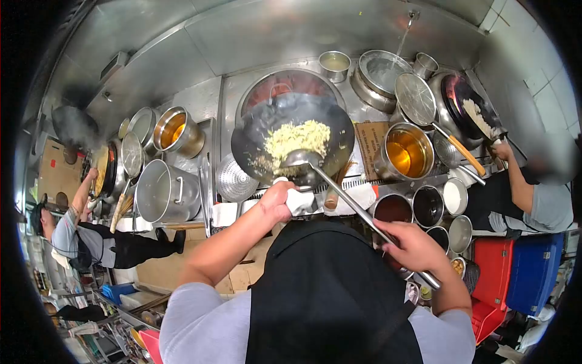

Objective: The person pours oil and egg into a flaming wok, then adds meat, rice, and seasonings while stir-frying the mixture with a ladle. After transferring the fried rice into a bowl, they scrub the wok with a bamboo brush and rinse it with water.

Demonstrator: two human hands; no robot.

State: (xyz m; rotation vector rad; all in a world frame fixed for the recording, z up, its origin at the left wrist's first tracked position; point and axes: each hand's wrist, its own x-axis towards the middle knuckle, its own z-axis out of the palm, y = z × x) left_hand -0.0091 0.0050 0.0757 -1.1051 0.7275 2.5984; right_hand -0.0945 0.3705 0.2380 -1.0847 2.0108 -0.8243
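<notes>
A dark wok [250, 136] sits tilted over the burner in the middle, light steam above it. Pale yellow fried rice [303, 136] with green bits lies inside. My left hand [276, 202] is closed on the wok's near edge through a folded white cloth [299, 201]; the cloth hides the grip. My right hand [413, 244] is wrapped round the long handle of a steel ladle [345, 197]. The ladle's bowl rests in the rice at the wok's near side.
Pots of amber oil [407, 151] stand right and left of the wok. A large steel pot [168, 191] and a perforated strainer [236, 179] are at left. Several sauce containers [393, 209] line the right front. Water runs into a basin [383, 70]. Co-workers [91, 239] cook at both sides.
</notes>
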